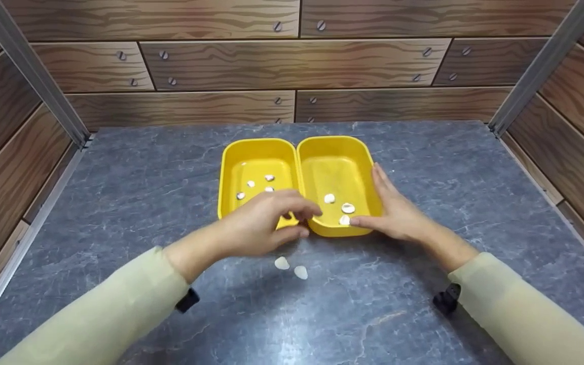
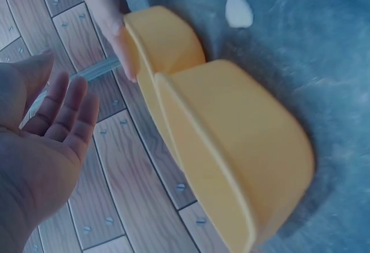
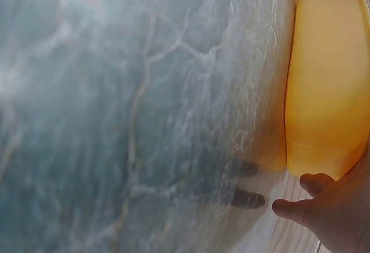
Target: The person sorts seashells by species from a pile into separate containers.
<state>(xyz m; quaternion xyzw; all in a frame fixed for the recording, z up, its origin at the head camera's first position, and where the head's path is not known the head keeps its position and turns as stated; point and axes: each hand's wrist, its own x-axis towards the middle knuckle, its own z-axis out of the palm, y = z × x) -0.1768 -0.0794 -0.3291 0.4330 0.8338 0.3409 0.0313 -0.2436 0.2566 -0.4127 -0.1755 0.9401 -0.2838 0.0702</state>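
Two yellow plastic boxes stand side by side, the left box [image 1: 225, 172] and the right box [image 1: 336, 232]. My left hand [image 1: 256, 228] hovers over the near edge where they meet, fingers loosely bent, nothing held; in the left wrist view its palm [image 2: 43, 160] shows bare. My right hand [image 1: 403, 215] holds the right box by its near right corner, thumb over the rim and fingers along the outer side. Small white, pebble-like pieces lie in both boxes, several in the left and three visible in the right, including one white piece [image 1: 329, 198].
Two flat white pieces, a left one [image 1: 282, 263] and a right one [image 1: 300, 272], lie on the grey marbled table [image 1: 170, 167] before the boxes. Wood-patterned panels [image 1: 282, 63] enclose the back and sides, with metal posts [image 1: 535, 66] at the corners.
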